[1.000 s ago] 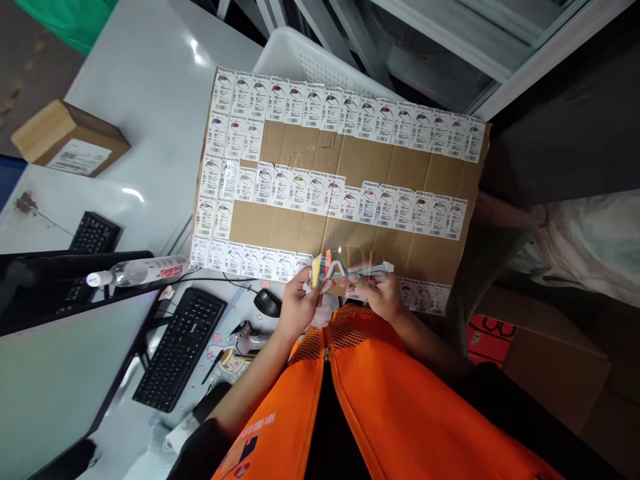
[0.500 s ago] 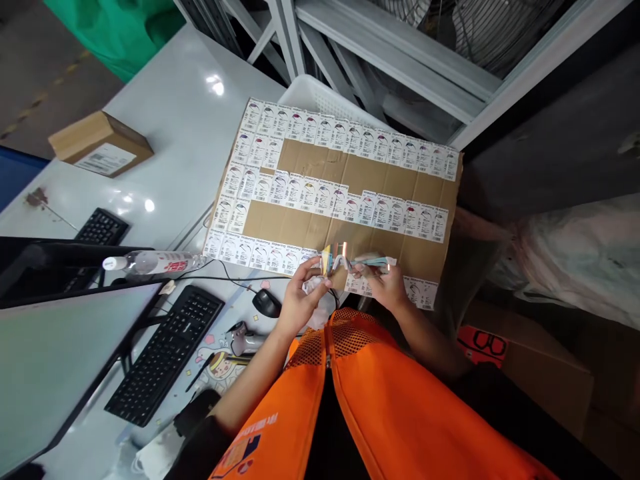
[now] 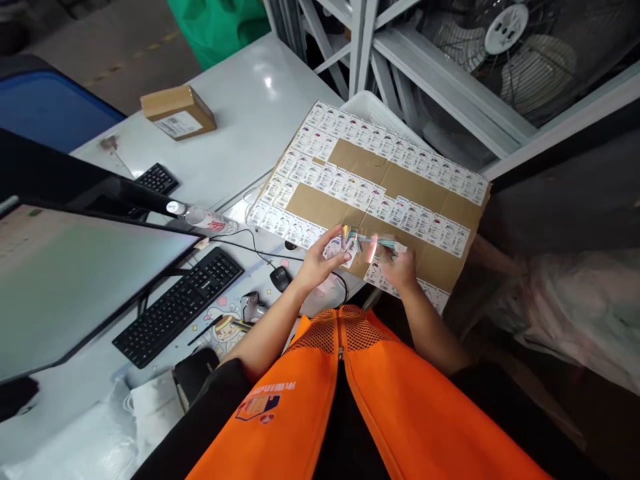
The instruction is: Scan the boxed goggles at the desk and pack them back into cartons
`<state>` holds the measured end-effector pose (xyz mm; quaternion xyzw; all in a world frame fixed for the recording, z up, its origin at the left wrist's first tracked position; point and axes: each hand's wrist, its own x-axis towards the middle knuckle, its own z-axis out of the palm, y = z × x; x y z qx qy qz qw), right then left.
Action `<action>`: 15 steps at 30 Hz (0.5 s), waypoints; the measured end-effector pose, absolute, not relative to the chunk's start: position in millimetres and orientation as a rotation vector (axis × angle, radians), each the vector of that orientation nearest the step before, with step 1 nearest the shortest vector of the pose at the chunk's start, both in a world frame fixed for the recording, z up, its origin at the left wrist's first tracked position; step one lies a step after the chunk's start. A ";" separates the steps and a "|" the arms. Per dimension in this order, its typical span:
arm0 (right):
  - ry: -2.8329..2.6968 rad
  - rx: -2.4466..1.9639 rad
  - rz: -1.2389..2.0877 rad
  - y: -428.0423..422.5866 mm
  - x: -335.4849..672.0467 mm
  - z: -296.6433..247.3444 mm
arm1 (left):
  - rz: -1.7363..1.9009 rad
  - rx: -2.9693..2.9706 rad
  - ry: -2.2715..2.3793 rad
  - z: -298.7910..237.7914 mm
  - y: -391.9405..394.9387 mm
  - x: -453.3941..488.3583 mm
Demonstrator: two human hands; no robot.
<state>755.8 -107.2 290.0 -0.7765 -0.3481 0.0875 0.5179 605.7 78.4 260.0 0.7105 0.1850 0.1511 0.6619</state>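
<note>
My left hand (image 3: pixel 321 261) and my right hand (image 3: pixel 400 268) are raised together over the near edge of a flat cardboard sheet (image 3: pixel 374 200). Between them they pinch a small clear packet with coloured bands inside (image 3: pixel 369 243); it is blurred. The left fingers grip its left end, the right fingers its right end. The cardboard carries rows of small white labels (image 3: pixel 353 189), each with a picture and a barcode. I wear an orange mesh vest (image 3: pixel 345 393).
A white table (image 3: pixel 235 127) holds a small cardboard box (image 3: pixel 178 111), a monitor (image 3: pixel 75 280), two black keyboards (image 3: pixel 181 305), a mouse (image 3: pixel 281 277), a lying plastic bottle (image 3: pixel 200 217) and a barcode scanner (image 3: pixel 251 309). A white basket (image 3: pixel 370 107) sits under the sheet. Metal shelving and a fan (image 3: pixel 505 47) stand behind.
The view has swung up and left, so the sheet now sits right of centre. My hands still hold the packet and have spread slightly apart over the sheet's near edge.
</note>
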 end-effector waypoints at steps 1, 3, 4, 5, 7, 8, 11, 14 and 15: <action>-0.858 -1.868 0.200 -105.3 753.5 292.0 | 0.339 1.597 0.401 258.9 81.4 602.2; -0.889 -1.871 0.192 -102.0 749.3 293.7 | 0.342 1.586 0.371 257.7 86.2 595.6; -0.896 -1.871 0.193 -100.6 747.5 293.6 | 0.349 1.584 0.365 257.6 88.0 592.8; -0.900 -1.872 0.197 -99.4 745.8 293.1 | 0.358 1.581 0.363 257.5 89.4 590.4; -0.910 -1.868 0.195 -97.0 743.0 291.9 | 0.379 1.571 0.362 257.7 91.5 586.6; -0.920 -1.862 0.189 -96.0 741.8 291.4 | 0.385 1.565 0.357 257.8 92.3 585.1; -0.962 -1.820 0.154 -93.7 738.7 291.1 | 0.377 1.544 0.325 258.1 95.2 581.6; -0.971 -1.789 0.154 -92.6 736.3 291.2 | 0.359 1.541 0.306 260.3 98.4 579.3; -0.960 -1.786 0.168 -92.4 735.7 291.2 | 0.358 1.551 0.309 261.8 99.4 578.9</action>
